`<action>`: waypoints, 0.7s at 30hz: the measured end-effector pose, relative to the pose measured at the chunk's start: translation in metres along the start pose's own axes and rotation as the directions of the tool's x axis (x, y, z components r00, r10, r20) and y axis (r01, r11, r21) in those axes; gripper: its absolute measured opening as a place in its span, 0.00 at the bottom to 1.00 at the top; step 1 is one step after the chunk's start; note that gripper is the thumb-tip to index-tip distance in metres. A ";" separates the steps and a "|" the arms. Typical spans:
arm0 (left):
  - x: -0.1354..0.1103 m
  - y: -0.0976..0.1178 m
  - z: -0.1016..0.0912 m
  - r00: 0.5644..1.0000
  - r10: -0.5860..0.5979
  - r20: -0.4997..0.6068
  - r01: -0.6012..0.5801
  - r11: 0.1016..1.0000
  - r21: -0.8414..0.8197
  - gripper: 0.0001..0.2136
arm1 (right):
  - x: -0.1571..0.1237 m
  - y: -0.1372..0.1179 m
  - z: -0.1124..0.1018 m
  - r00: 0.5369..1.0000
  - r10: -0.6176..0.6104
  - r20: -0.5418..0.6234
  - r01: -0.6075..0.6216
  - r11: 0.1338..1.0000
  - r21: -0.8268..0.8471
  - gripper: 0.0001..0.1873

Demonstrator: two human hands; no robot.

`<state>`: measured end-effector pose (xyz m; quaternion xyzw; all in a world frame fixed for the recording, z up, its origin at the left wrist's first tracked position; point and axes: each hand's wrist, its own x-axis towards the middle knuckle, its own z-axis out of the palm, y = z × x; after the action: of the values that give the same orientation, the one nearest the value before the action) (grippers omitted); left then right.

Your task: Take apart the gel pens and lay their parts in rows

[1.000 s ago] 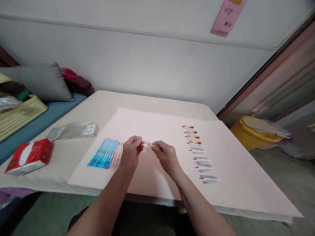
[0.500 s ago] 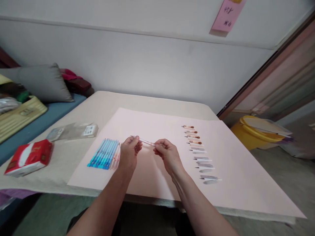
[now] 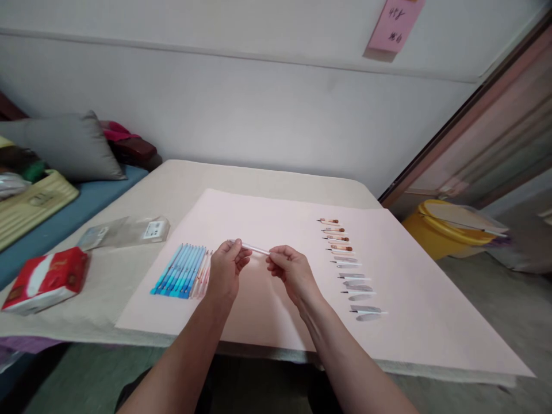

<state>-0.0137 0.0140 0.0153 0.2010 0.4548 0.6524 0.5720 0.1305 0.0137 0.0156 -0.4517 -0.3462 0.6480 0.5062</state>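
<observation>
Between my two hands a slim, pale pen (image 3: 255,248) is held level above the pink sheet (image 3: 267,310). My left hand (image 3: 228,261) pinches its left end between thumb and fingers. Its right end is in the fingertips of my right hand (image 3: 290,265), closed on it. Just left of my left hand lies a row of blue pens (image 3: 179,270), with several pinkish pens (image 3: 200,275) beside them, partly hidden by that hand. On the right, a column of pen parts runs down the sheet: brown-ended pieces (image 3: 340,238) at the far end, grey pieces (image 3: 360,290) nearer.
A red tissue pack (image 3: 47,279) and a clear plastic bag (image 3: 125,231) lie on the table's left side. Beyond the left edge is a grey cushion (image 3: 64,146). A yellow bucket (image 3: 444,230) stands off the right edge, and a white wall (image 3: 259,115) rises behind.
The pen has turned slightly in my fingers: its printed pattern showed before, and now it looks plain. My hands stay in nearly the same place, and the view has shifted a little.
</observation>
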 end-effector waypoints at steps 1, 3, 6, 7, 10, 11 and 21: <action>-0.001 0.000 0.001 1.000 -0.004 0.004 0.004 1.000 -0.002 0.10 | 0.000 0.000 0.000 0.998 -0.055 -0.016 0.055 0.999 0.003 0.10; -0.002 -0.001 0.002 1.000 -0.007 0.016 0.007 1.000 -0.007 0.10 | 0.001 0.001 0.000 0.993 -0.115 -0.034 0.116 0.993 0.032 0.12; -0.003 -0.002 0.003 1.000 -0.001 0.030 0.001 1.000 -0.011 0.10 | 0.001 0.001 0.001 0.999 -0.033 -0.023 0.034 0.999 0.042 0.14; -0.003 -0.002 0.003 1.000 0.002 0.030 -0.002 1.000 -0.012 0.10 | 0.000 0.001 0.001 1.000 -0.003 -0.018 0.004 1.000 0.026 0.15; -0.003 -0.003 0.003 1.000 0.009 0.016 -0.009 1.000 -0.022 0.10 | 0.000 0.001 0.001 0.999 -0.037 -0.026 0.037 0.999 -0.001 0.14; -0.003 -0.003 0.003 1.000 0.011 0.013 -0.011 1.000 -0.025 0.10 | 0.000 0.001 0.000 0.998 -0.062 -0.033 0.063 0.998 0.008 0.14; -0.001 -0.005 0.000 1.000 0.017 0.010 -0.016 0.999 -0.044 0.10 | 0.001 0.002 -0.003 0.992 -0.115 -0.053 0.115 0.993 -0.009 0.13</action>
<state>-0.0108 0.0132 0.0117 0.1953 0.4358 0.6659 0.5732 0.1323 0.0144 0.0127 -0.4497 -0.3597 0.6045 0.5505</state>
